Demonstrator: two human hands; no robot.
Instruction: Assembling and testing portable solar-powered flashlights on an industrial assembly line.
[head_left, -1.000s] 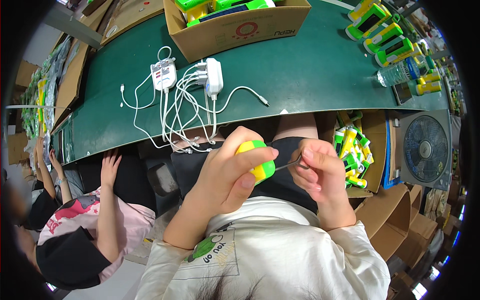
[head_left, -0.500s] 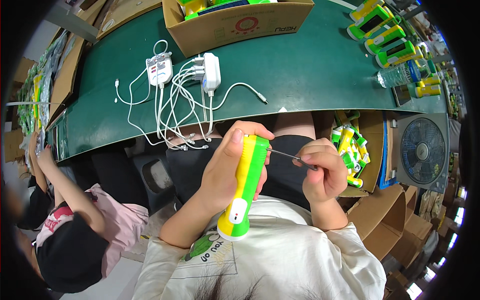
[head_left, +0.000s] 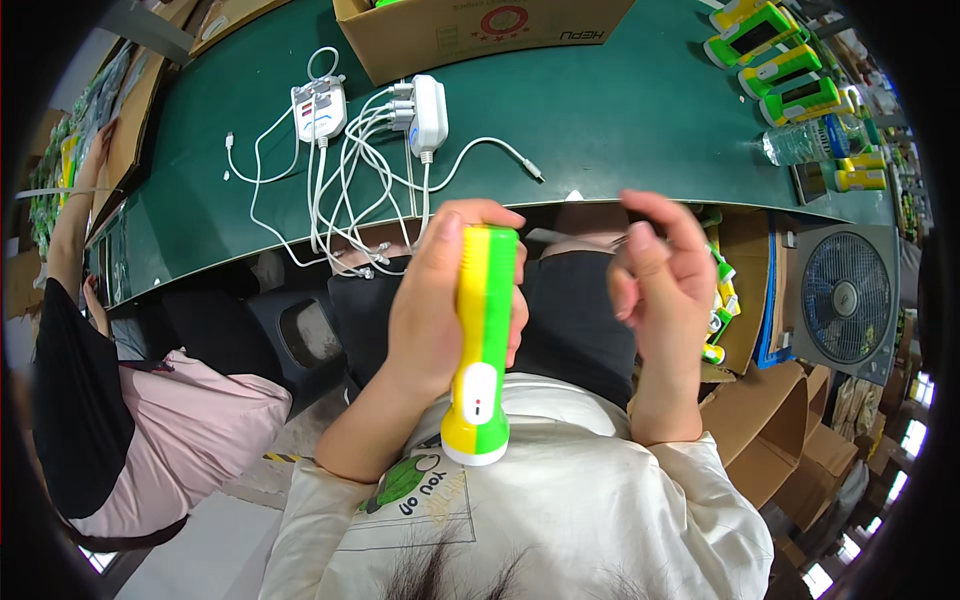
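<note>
My left hand (head_left: 432,300) is wrapped round a yellow and green flashlight (head_left: 483,330), held upright before my chest with its wide white-rimmed end down. A white oval panel with a small switch faces up on it. To its right my right hand (head_left: 665,285) is raised, smeared by motion, thumb and bent fingers close together with the index finger lifted. A faint blurred streak, looking like the thin metal rod (head_left: 575,238), reaches from its fingertips toward the flashlight's top, apart from it as far as I can see.
White charging cables (head_left: 375,180) trail from two white power adapters over the green table (head_left: 600,120). A cardboard box (head_left: 480,40) stands at the back. Flashlights (head_left: 780,70) and a water bottle (head_left: 800,143) are at the right, above a fan (head_left: 847,295). A co-worker (head_left: 190,410) sits left.
My right hand has drawn up and away from the flashlight, and the thin metal rod has come off its side. The flashlight has tilted more upright and risen slightly. The co-worker's arm has reached farther out.
</note>
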